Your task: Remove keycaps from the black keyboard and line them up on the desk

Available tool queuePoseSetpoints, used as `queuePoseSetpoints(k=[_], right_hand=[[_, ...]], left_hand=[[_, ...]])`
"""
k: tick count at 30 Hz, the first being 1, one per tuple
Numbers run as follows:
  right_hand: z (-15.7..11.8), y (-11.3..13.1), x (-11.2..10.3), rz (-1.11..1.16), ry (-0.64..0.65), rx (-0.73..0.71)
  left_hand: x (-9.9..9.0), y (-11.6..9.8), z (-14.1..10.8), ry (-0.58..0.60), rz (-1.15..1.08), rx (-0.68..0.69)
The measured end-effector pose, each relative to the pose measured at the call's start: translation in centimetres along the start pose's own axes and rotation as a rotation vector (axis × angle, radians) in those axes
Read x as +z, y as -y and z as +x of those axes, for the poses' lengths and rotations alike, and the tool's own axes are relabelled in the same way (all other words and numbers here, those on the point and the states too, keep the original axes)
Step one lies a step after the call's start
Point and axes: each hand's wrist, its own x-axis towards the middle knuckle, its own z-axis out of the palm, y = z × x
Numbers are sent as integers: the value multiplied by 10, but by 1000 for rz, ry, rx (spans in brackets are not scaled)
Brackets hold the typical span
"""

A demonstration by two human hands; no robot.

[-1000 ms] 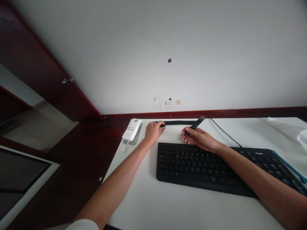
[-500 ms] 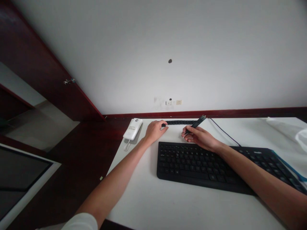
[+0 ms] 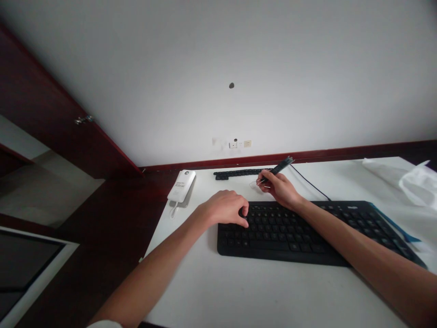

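Note:
My right hand (image 3: 277, 187) grips a black keycap puller (image 3: 282, 166), its thin wire loops sticking out below the fingers on the left. That hand is raised over the back edge of a black keyboard (image 3: 273, 245). Over the keyboard's upper left keys is my left hand (image 3: 229, 208), its thumb and forefinger a little apart, with dark keys showing between them. Whether a fingertip touches a key is hard to make out. Behind the keyboard lies a long row of loose black keycaps (image 3: 239, 172), with a short second row in front of its left end.
A white power bank (image 3: 182, 184) with a short white cable lies at the table's left edge. Crumpled white wrapping (image 3: 418, 182) is on the right, and something blue (image 3: 392, 223) lies beside the keyboard. The keyboard's black cable (image 3: 310, 183) runs toward the back of the white table (image 3: 218, 287).
My left hand has moved from the left end of the keycap row back toward me, over the keyboard. My right hand keeps its hold on the puller. The view has shifted slightly.

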Motion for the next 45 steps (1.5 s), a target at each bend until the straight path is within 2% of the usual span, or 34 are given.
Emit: queuePoseSetpoints(k=[3,6,9,11,14,18,21,26,33,45], right_hand=[[0,0,0,1,5,3],[0,1,0,12,-19,17],[1,1,-1,32,-40,26],[1,1,-1,42,-45,35],[1,2,-1,32,-45,46],[0,3,0,15,-50,42],[0,3,0,14,-45,45],[1,2,-1,10,-45,49],[1,3,0,16,-36,57],[1,2,1,11,-43,66]], left_hand=[[3,-2,1,-2,51,-18],[0,4,0,-26,50,3],[-4,21,3,-137,29,-25],[-3,37,9,-241,21,-113],[7,57,21,-396,41,-229],[25,70,34,-423,64,-249],[33,73,37,-459,92,-269],[35,72,37,-480,105,-305],[39,71,39,-509,111,-233],[45,80,52,-620,171,-234]])
